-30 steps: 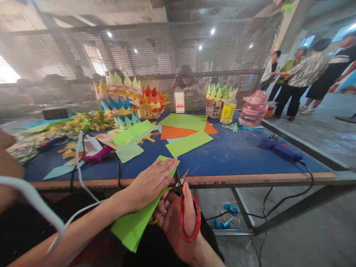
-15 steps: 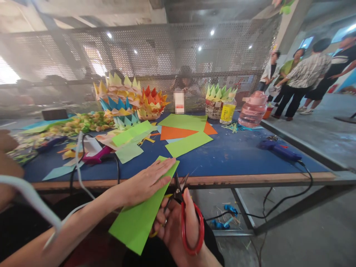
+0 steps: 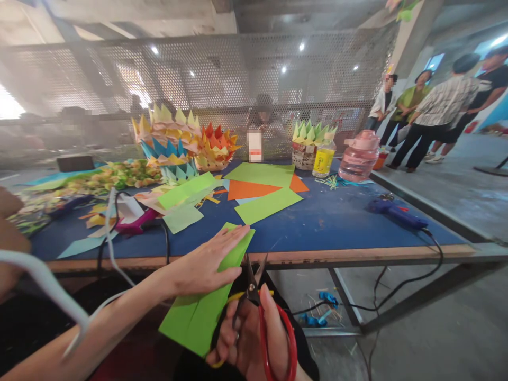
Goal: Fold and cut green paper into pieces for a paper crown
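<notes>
My left hand (image 3: 216, 259) lies flat, fingers stretched out, across a folded sheet of bright green paper (image 3: 194, 320). Its thumb sits apart from the other fingers on the sheet. The paper reaches from the table's front edge down over my lap, and a crease shows in its lower part. My right hand (image 3: 254, 330) grips a pair of scissors (image 3: 253, 286) by a large red handle loop. Their blades are spread apart and point up, just right of the paper. Something thin and yellow shows by the right fingers, partly hidden.
On the blue table (image 3: 333, 222) lie green and orange paper sheets (image 3: 254, 189). Behind them stand folded-paper baskets (image 3: 170, 153), a yellow-labelled bottle (image 3: 323, 160) and a pink jug (image 3: 359, 157). A blue glue gun (image 3: 399, 211) with a cord lies right. A white cable (image 3: 43, 286) arches at left.
My right hand and the scissors have moved slightly down, away from the paper's edge. The paper's lower end has shifted a little and now shows a crease. My left hand stays on it.
</notes>
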Demonstrator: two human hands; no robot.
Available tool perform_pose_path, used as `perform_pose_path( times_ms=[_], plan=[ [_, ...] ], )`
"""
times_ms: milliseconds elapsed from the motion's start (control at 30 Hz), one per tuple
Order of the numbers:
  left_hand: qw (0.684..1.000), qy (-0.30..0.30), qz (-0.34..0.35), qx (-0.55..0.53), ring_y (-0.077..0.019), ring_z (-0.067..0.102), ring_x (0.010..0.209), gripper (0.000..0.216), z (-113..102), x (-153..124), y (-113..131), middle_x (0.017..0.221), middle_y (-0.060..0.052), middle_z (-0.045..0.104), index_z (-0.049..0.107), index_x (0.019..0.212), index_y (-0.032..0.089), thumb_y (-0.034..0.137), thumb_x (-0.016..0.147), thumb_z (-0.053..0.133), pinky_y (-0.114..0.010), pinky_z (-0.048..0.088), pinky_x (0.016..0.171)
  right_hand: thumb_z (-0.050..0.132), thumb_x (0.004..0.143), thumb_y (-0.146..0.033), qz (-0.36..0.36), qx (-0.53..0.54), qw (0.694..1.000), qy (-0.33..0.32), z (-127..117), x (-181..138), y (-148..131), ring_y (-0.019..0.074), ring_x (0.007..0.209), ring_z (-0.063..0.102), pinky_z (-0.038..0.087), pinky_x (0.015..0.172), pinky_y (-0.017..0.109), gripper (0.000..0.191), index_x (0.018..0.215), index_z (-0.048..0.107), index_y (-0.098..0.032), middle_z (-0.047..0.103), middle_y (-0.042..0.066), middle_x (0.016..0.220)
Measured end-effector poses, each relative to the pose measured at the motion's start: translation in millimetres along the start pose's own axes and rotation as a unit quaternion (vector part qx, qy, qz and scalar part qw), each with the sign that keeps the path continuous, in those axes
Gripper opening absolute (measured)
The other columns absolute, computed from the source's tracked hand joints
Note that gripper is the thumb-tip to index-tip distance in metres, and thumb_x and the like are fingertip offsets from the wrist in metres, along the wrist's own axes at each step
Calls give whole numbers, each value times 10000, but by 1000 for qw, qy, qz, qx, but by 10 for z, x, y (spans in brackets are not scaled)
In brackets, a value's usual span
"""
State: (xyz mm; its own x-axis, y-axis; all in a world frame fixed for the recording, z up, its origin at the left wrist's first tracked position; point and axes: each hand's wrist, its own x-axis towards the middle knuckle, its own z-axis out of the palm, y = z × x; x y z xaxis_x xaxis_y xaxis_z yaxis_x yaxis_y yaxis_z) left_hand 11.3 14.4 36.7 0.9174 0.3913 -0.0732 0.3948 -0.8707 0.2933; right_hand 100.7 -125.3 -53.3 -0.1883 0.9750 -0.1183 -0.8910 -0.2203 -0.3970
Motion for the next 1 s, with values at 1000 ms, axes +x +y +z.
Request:
perform_pose_path(
  times_ms=[1000],
  plan=[
    [999,29,33,24,-206,70,1450,629,160,-16,-97,1590,-19,88,47,1521,179,260,944,286,-439,45,1184,423,802,-719,-6,-22,998,60,200,195,-416,104,482,448,436,544,262,581,737,543,-155,430,-40,549]
  ],
)
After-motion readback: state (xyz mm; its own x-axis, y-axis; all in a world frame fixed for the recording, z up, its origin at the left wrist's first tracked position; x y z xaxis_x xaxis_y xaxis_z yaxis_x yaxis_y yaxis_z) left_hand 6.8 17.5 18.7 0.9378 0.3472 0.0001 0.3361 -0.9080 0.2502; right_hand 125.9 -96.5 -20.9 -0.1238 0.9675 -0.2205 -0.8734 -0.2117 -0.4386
